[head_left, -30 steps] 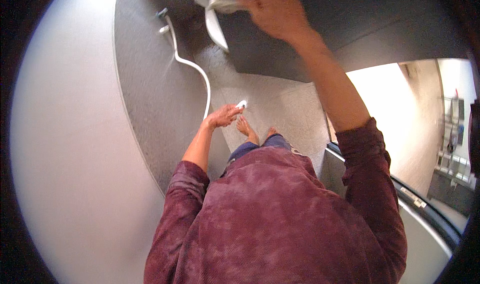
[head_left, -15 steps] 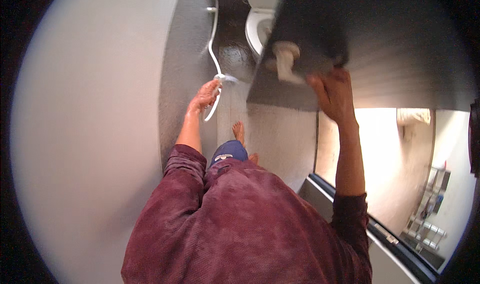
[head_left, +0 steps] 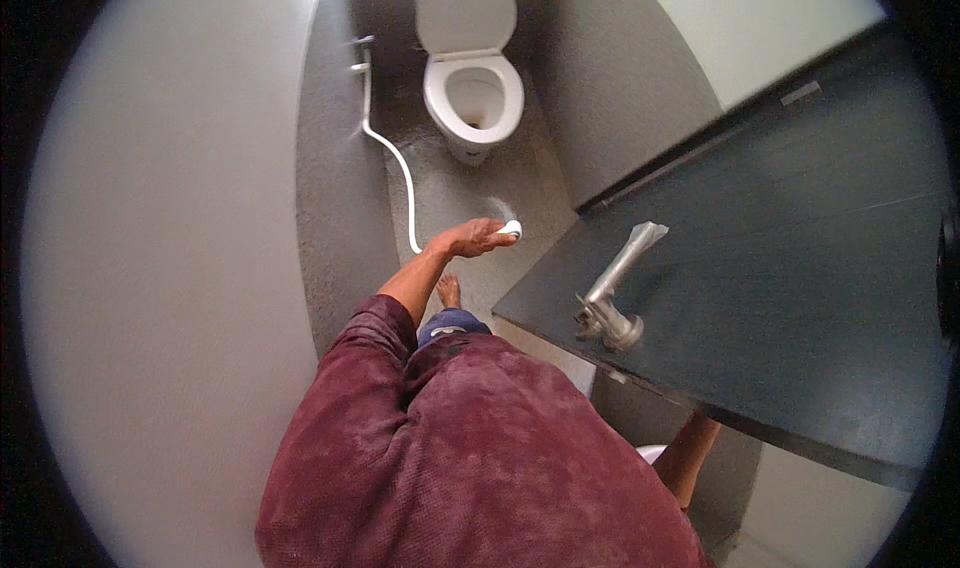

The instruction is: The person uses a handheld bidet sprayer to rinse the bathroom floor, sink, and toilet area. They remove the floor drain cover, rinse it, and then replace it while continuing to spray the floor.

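Note:
A white bidet sprayer point(head_left: 511, 230) is gripped in my left hand point(head_left: 474, 238), held out in front of my body. Fine water sprays from its head over the floor. From my fist the white hose point(head_left: 408, 173) curves back to the wall at the left. The dark grey door point(head_left: 800, 268) stands across the right side, with a metal lever handle point(head_left: 622, 268) on its face. My right forearm point(head_left: 693, 453) reaches up behind the door's near edge, and the door hides the hand.
A white toilet point(head_left: 472, 93) with its lid raised stands against the far wall. A wall valve point(head_left: 362, 58) feeds the hose. A grey and white wall point(head_left: 180, 248) runs close along my left. The tiled floor point(head_left: 450, 193) looks wet. One bare foot point(head_left: 449, 290) shows ahead of me.
The door has swung, now covering the bright room on the right and exposing the whole toilet. My right hand has gone behind it. My left hand has moved right with the spraying bidet sprayer.

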A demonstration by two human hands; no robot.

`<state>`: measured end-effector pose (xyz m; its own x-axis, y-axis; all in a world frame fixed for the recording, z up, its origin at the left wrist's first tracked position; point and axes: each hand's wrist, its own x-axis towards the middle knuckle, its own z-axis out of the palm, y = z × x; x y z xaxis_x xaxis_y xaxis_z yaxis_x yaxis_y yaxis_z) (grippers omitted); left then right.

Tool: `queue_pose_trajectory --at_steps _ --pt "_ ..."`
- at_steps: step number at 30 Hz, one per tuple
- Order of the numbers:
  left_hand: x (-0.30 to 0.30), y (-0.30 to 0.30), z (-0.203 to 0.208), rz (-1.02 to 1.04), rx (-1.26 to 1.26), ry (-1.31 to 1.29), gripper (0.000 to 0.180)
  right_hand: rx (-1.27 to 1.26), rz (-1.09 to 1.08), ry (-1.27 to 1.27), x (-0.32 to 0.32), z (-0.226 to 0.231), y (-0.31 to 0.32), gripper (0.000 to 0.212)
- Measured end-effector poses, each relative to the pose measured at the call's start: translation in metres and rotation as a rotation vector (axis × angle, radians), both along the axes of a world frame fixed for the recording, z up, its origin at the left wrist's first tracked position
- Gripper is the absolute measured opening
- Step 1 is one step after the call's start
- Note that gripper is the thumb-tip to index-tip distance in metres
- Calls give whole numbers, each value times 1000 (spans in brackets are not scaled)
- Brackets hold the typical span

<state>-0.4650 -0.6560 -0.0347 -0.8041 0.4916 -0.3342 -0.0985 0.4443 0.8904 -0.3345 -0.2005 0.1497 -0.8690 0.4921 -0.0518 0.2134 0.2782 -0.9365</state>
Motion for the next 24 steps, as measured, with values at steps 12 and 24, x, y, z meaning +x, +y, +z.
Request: queue_pose_trajectory --at_steps 12,24 --pt "-92 -55 -35 -71 222 -171 42 -285 -697 828 20 79 -120 54" --pt "-87 -135 -114 -289 -61 -382 58 343 -1125 773 -39 50 -95 36"
